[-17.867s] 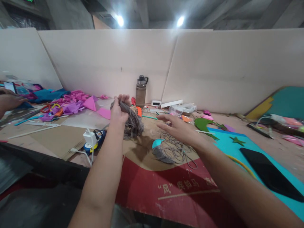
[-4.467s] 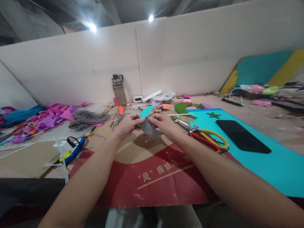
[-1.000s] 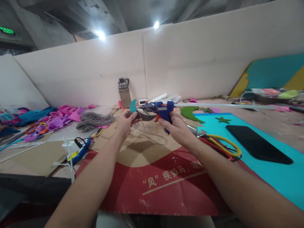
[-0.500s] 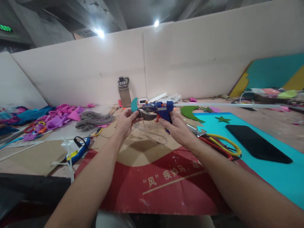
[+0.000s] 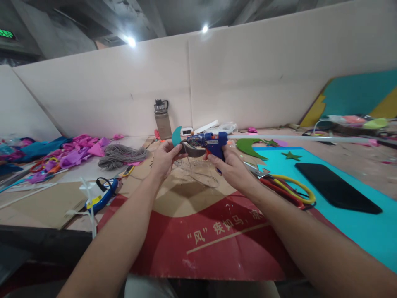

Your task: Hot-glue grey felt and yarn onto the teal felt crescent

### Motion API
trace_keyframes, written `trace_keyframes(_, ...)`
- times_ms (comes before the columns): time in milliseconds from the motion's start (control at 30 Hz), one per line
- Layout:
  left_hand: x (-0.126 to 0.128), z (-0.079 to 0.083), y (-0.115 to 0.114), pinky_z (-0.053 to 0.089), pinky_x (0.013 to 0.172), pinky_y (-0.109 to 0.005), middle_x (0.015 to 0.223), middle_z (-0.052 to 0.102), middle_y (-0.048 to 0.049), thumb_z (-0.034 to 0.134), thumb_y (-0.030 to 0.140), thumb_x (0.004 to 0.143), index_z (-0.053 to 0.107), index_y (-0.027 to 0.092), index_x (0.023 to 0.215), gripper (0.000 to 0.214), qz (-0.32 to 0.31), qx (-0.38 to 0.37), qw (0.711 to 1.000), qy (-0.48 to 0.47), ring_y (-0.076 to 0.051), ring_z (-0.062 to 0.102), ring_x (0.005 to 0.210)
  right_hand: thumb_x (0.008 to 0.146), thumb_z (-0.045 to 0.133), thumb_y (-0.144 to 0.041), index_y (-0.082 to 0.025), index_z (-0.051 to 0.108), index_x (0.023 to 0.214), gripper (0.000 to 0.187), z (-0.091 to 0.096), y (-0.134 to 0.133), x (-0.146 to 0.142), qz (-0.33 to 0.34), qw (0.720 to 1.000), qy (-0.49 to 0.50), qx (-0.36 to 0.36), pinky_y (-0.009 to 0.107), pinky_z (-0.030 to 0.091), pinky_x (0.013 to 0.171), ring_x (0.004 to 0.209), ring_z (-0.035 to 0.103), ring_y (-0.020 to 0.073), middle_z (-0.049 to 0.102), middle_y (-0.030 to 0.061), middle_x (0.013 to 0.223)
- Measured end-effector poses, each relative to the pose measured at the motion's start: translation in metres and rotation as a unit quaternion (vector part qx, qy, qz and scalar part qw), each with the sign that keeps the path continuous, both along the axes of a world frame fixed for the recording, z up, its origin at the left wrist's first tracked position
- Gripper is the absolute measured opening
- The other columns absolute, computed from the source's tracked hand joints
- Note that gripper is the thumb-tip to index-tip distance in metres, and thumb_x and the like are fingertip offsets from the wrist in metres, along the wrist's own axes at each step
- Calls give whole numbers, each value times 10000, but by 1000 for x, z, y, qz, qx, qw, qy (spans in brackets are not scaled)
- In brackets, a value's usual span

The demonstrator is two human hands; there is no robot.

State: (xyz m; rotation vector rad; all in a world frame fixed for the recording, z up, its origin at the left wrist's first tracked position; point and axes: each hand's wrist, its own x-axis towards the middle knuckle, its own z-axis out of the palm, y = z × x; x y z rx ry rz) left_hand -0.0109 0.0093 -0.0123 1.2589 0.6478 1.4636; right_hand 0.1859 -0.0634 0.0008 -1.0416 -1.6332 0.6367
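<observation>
My right hand [image 5: 228,162] is wrapped round the handle of a blue hot glue gun [image 5: 216,145], with a long pale glue stick [image 5: 279,137] sticking out of its back. The gun's nozzle end points left, toward my left hand [image 5: 169,158]. There, thumb and fingers pinch a dark grey curved piece [image 5: 194,150], and a teal crescent-shaped piece [image 5: 176,135] stands up at its left end. A thin cord [image 5: 203,178] hangs below onto the cardboard. Whether the nozzle touches the grey piece I cannot tell.
Red-printed cardboard [image 5: 198,248] lies under my hands. To the right are scissors [image 5: 288,188], a black phone [image 5: 336,187], a green crescent [image 5: 249,148] and a green star [image 5: 291,156]. Grey cord [image 5: 120,156], a blue power strip [image 5: 104,196] and pink felt [image 5: 82,149] lie left. A bottle [image 5: 163,120] stands behind.
Almost nothing differs. Both hands, the glue gun and the grey piece keep nearly the same place, apart from a very slight shift of the view.
</observation>
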Motion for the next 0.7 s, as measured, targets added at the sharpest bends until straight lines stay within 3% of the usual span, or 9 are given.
trace_keyframes(433, -1, 0, 0, 597, 678, -266, 809, 683, -4, 849, 321, 595, 612, 156, 800, 354, 8, 6, 1000, 0, -119, 663, 727, 851, 500, -344, -160, 550, 957, 218, -1, 3, 1, -20, 998, -14, 59, 393, 463, 822, 848, 555, 215, 623, 89, 907)
trace_keyframes(700, -1, 0, 1, 595, 648, -250, 806, 684, -3, 849, 301, 598, 621, 155, 793, 333, 1, 8, 1000, -9, -117, 662, 730, 852, 504, -372, -165, 542, 922, 222, -3, 4, 0, -18, 998, -16, 55, 420, 453, 861, 893, 563, 234, 623, 100, 912)
